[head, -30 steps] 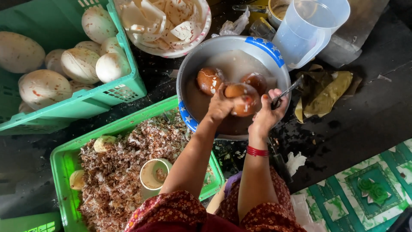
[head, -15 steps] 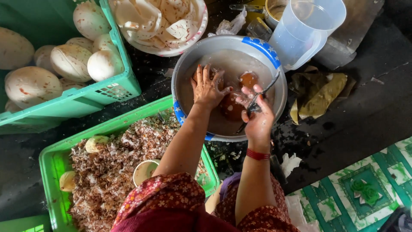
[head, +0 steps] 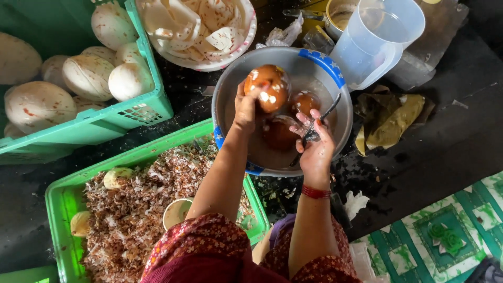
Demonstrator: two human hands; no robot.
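Note:
A metal basin (head: pixel 335 78) with a blue band holds murky water and brown, partly peeled coconuts. My left hand (head: pixel 247 105) grips one brown coconut (head: pixel 268 86), lifted above the water at the basin's far left side. My right hand (head: pixel 314 147) is over the basin's near side, its fingers closed around a thin dark tool (head: pixel 317 126) that points up and to the right. Two more brown coconuts (head: pixel 305 102) lie in the water between my hands.
A green crate (head: pixel 141 112) of whitish peeled coconuts stands at the left. A shallow green tray (head: pixel 60 199) of brown shavings lies near my knees. A bowl of white coconut pieces (head: pixel 204 26) and a clear plastic jug (head: pixel 380 39) stand behind the basin.
My left hand, spread open over the water half a second ago, has taken a coconut and raised it out of the basin. My right hand has kept the tool.

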